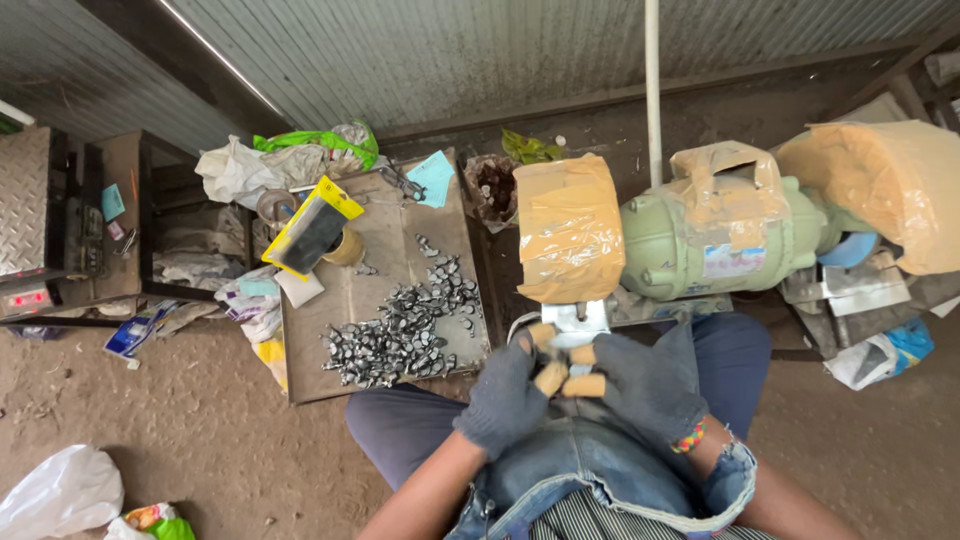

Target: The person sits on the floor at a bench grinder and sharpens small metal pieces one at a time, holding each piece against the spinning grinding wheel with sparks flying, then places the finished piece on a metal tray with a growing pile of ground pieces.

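Both my hands wear dark grey knit gloves with the fingertips cut off. My left hand (510,392) and my right hand (640,385) meet at the small metal tool rest (575,322) under the left wheel guard (568,228), which is wrapped in tan tape. Their bare fingertips pinch a small piece between them; the piece itself is too hidden to make out. The wheel belongs to a pale green bench grinder (700,235) standing in front of my knees.
A flat board (380,290) to my left carries a heap of several small grey metal parts (405,330) and a yellow-edged packet (312,228). Plastic bags and rags lie around it. A second taped guard (880,190) is at right. A corrugated wall runs behind.
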